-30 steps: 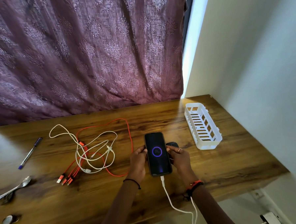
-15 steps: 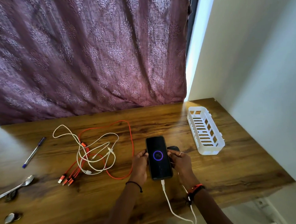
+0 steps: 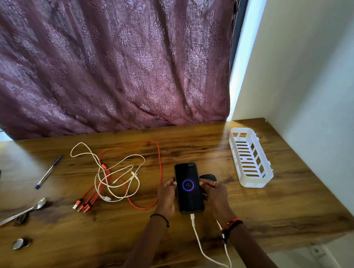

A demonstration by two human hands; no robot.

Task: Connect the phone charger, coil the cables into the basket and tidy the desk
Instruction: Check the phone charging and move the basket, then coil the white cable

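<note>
A black phone (image 3: 188, 187) lies on the wooden desk (image 3: 268, 211), its screen lit with a charging ring. A white charger cable (image 3: 200, 245) is plugged into its near end and runs off the front edge. My left hand (image 3: 166, 197) grips the phone's left side and my right hand (image 3: 215, 193) grips its right side. A tangle of a white cable (image 3: 120, 173) and an orange multi-plug cable (image 3: 159, 165) lies to the left. An empty white slotted basket (image 3: 250, 156) stands at the right.
A small dark object (image 3: 207, 177) sits behind my right hand. Two pens (image 3: 48, 172) lie at the far left, with a spoon (image 3: 22, 211) and a small round metal thing (image 3: 20, 243) nearer the front. A purple curtain hangs behind; a white wall bounds the right.
The view has tilted and shifted slightly. Both hands stay on the phone's sides, and the phone has hardly moved on the desk.
</note>
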